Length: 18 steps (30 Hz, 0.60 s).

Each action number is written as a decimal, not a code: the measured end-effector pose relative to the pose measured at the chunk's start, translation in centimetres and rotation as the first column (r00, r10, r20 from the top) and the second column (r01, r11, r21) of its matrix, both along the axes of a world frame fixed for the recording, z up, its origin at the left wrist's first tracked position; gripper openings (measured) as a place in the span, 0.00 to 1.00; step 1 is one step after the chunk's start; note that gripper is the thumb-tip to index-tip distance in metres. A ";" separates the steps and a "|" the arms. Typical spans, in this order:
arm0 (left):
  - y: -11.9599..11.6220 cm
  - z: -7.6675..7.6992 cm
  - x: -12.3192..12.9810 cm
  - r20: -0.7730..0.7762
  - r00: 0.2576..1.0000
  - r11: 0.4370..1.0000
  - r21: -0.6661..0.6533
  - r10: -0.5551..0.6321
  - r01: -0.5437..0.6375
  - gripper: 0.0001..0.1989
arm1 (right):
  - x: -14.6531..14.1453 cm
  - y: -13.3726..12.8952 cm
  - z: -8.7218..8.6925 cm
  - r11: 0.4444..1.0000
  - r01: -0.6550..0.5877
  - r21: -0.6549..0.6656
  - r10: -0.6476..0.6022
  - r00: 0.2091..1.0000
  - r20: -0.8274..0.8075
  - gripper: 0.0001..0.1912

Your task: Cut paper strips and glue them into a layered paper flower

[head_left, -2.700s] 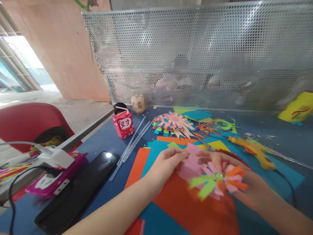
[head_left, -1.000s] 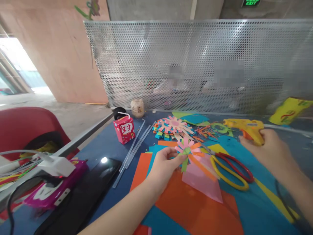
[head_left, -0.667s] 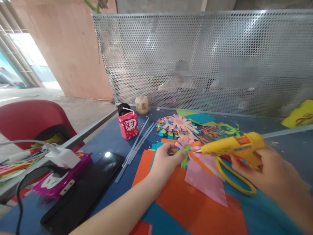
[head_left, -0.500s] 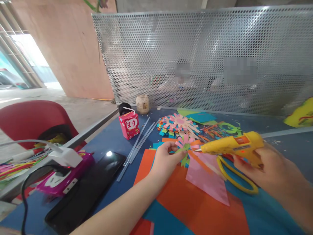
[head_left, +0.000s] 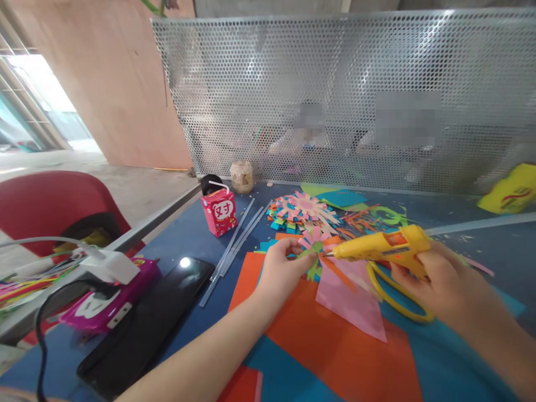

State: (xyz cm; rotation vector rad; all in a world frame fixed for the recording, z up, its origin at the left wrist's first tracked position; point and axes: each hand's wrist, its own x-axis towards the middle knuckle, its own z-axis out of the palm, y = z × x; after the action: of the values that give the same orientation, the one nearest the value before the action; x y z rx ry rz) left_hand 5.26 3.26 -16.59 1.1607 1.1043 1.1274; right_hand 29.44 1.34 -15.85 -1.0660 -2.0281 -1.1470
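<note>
Between the fingers of my left hand [head_left: 288,262] is a paper flower [head_left: 313,239] with pink and green petals, pinched at its near side. My right hand [head_left: 444,273] grips a yellow hot glue gun [head_left: 383,245] by its handle. Its metal nozzle points left and reaches close to the flower; I cannot tell whether it touches. Under the gun lie yellow-handled scissors [head_left: 402,304], partly hidden, and a pink paper sheet [head_left: 352,301]. Orange paper [head_left: 335,340] spreads beneath both hands. Behind the flower is a pile of fringed paper flowers [head_left: 307,206].
Left of my arm lie a black phone [head_left: 146,329], a purple power strip [head_left: 134,285] with a white charger, and clear glue sticks [head_left: 238,240]. A red drink box [head_left: 220,212] and a jar [head_left: 242,177] stand farther back, before a perforated metal screen [head_left: 276,84]. People sit behind it.
My right hand has brought the glue gun left, so its nozzle is nearer the flower. My left hand keeps its pinch on the flower. The view has shifted slightly.
</note>
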 end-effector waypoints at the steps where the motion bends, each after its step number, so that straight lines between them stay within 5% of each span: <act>1: 0.0 0.0 0.0 0.001 1.000 1.000 0.001 0.000 0.000 0.09 | 0.0 0.0 0.1 1.000 -0.005 0.003 0.005 1.000 0.004 0.06; 18: 0.2 0.2 0.1 0.011 0.999 0.999 -0.014 0.053 -0.053 0.09 | -0.2 -0.6 0.5 0.989 0.053 -0.137 -0.057 0.998 -0.029 0.08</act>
State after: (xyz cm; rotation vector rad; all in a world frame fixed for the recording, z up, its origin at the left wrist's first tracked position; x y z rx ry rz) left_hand 5.35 3.43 -16.38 1.1188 1.1383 1.1641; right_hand 29.26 0.71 -15.37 -1.2069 -2.0878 -1.0229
